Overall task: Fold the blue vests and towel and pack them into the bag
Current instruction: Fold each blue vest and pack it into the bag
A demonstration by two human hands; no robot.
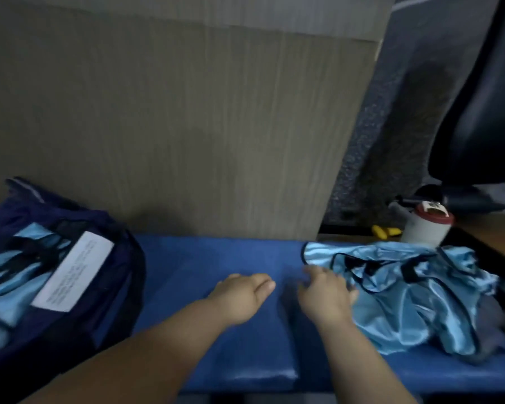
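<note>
You are working at a desk (pixel 204 272) covered in a blue mat, backed by a pale wood-grain panel (pixel 187 126), in dim light. The heap of light blue vests (pixel 405 298) lies crumpled on the right side of the desk, its black-trimmed edges tangled so you cannot count how many garments are in it. Your right hand (pixel 327 295) rests at the heap's near-left edge, fingers (pixel 318 272) spread and touching the fabric, not yet closed on anything. Your left hand (pixel 242 298) lies flat on the bare mat just beside it, fingers loose and holding nothing. On the left, the dark navy bag (pixel 70 287) sits open with light blue fabric already inside, next to a white label (pixel 73 272), so part of the packing looks done; the heap on the right is still unfolded and waits its turn. You cannot tell whether the towel is in the bag, buried in the heap, or out of view; a grey patch at the heap's lower right may be another cloth. Motion blur smears the bag and the label's print is unreadable. Behind the heap stand a white bottle (pixel 426 228) with a red cap and something yellow (pixel 384 232), with a dark chair (pixel 484 112) cut off at the right edge.
</note>
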